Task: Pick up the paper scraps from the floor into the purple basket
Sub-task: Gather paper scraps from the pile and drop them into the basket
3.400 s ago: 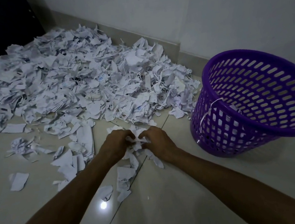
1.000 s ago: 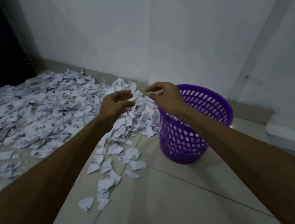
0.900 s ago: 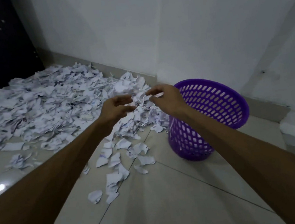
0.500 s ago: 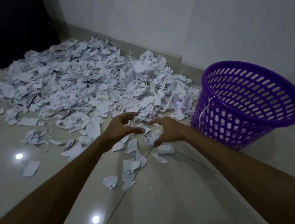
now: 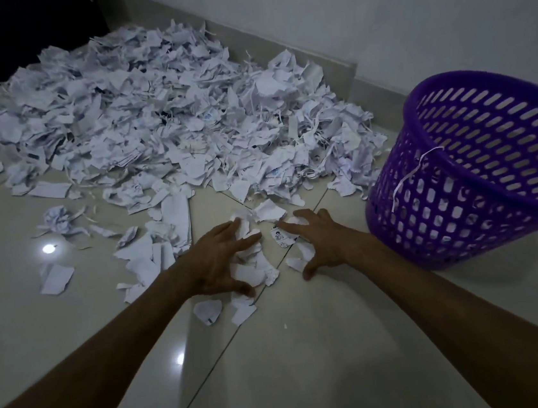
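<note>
Head view: the left hand (image 5: pixel 216 267) and right hand (image 5: pixel 320 243), fingers spread and holding nothing, bracket a small cluster of paper scraps (image 5: pixel 255 255) on the floor (image 5: pixel 311 350) between them. The purple basket (image 5: pixel 478 166) stands just right, nearer the right hand.

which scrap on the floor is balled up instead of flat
The crumpled paper ball left of the hands, near the pile's front edge; the loose scraps around it lie flat or torn.

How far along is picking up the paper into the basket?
Early. Some scraps show through the purple basket holes. Left hand and right hand spread over loose scraps, nothing gripped yet. The big paper pile remains on the floor.
</note>
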